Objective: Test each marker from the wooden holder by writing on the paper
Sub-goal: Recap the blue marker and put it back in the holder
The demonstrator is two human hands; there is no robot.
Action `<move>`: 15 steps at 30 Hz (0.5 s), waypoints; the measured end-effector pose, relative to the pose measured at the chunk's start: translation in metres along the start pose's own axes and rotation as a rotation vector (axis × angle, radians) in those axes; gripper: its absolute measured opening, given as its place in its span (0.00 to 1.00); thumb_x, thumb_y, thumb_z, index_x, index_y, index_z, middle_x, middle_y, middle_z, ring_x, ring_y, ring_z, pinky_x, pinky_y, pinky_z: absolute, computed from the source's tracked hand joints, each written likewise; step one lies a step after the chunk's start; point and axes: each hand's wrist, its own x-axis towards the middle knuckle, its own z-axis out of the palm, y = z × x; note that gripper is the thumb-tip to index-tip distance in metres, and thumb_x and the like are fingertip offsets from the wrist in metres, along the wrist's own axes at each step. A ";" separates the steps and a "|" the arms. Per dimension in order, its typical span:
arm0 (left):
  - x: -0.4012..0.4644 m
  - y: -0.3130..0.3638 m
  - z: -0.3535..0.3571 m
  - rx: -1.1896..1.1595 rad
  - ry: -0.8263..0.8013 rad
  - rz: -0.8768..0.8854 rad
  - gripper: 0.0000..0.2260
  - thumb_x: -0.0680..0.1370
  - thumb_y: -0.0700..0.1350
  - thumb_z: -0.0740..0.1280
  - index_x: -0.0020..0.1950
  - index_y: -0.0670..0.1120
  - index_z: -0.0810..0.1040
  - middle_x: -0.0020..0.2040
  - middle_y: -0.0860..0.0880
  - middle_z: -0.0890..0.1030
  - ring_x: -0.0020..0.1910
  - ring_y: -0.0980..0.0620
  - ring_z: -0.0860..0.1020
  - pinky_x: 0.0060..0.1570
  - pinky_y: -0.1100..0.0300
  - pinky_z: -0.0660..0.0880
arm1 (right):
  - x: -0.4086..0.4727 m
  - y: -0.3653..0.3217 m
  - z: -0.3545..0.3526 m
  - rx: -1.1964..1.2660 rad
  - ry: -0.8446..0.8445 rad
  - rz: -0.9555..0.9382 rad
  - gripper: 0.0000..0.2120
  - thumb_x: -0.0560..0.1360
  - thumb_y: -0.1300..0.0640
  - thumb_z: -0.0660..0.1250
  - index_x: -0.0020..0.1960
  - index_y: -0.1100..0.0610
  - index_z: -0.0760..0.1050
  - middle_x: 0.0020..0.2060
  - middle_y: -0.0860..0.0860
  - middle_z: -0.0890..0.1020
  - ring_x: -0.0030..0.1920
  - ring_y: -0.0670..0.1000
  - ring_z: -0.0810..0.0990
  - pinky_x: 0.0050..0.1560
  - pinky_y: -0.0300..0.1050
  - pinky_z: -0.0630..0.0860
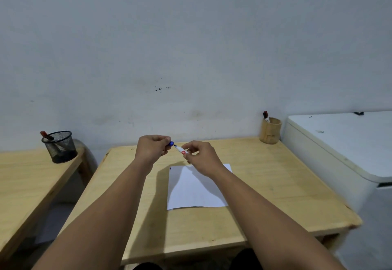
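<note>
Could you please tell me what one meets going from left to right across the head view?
Mesh cup → left hand → blue cap → marker → right hand → wooden holder → white cabinet.

Scuffed grey wall [191, 36] — two wooden tables [265, 184], white cabinet [339, 142]

Pale wooden table [265, 184] bearing 1 white paper [195, 193] and, far right corner, 1 wooden holder [270, 131]

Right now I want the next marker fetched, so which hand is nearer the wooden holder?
Right. The right hand is mid-table, left of the holder at the far right corner; the left hand is farther left.
</note>
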 end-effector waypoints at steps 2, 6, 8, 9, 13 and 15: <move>-0.003 0.001 0.006 0.037 -0.032 0.010 0.04 0.79 0.37 0.71 0.46 0.39 0.86 0.42 0.40 0.85 0.38 0.49 0.81 0.50 0.54 0.82 | 0.000 0.001 -0.003 0.009 -0.003 0.000 0.07 0.80 0.57 0.74 0.56 0.49 0.86 0.46 0.49 0.83 0.42 0.53 0.82 0.44 0.45 0.76; -0.007 0.002 0.026 0.095 -0.060 0.040 0.07 0.79 0.36 0.71 0.42 0.41 0.86 0.40 0.39 0.85 0.38 0.46 0.81 0.51 0.51 0.82 | -0.001 0.004 -0.009 0.063 0.020 0.003 0.05 0.79 0.59 0.74 0.54 0.51 0.86 0.45 0.48 0.83 0.42 0.52 0.82 0.44 0.44 0.76; -0.005 0.002 0.039 0.130 -0.064 0.057 0.07 0.79 0.37 0.71 0.42 0.42 0.86 0.41 0.37 0.86 0.37 0.46 0.80 0.53 0.48 0.82 | -0.003 0.010 -0.016 0.113 0.052 0.011 0.07 0.79 0.60 0.74 0.57 0.55 0.87 0.46 0.49 0.84 0.41 0.50 0.82 0.46 0.42 0.78; -0.004 0.002 0.047 0.144 -0.079 0.057 0.06 0.79 0.38 0.71 0.43 0.42 0.87 0.42 0.36 0.86 0.36 0.46 0.80 0.54 0.48 0.82 | -0.005 0.014 -0.021 0.132 0.070 0.018 0.07 0.79 0.61 0.74 0.57 0.56 0.87 0.47 0.51 0.84 0.40 0.50 0.82 0.47 0.43 0.79; 0.000 0.002 0.091 0.097 -0.162 -0.004 0.04 0.79 0.37 0.72 0.47 0.40 0.86 0.45 0.36 0.86 0.40 0.46 0.83 0.55 0.49 0.83 | -0.008 0.039 -0.055 0.160 0.160 0.045 0.07 0.78 0.60 0.76 0.55 0.53 0.88 0.47 0.48 0.85 0.43 0.51 0.83 0.55 0.51 0.82; 0.005 0.006 0.123 0.073 -0.214 -0.019 0.04 0.79 0.36 0.71 0.47 0.39 0.86 0.45 0.36 0.86 0.40 0.46 0.83 0.55 0.50 0.83 | -0.006 0.050 -0.080 0.145 0.222 0.052 0.08 0.78 0.61 0.76 0.55 0.53 0.89 0.45 0.44 0.85 0.43 0.47 0.83 0.54 0.48 0.82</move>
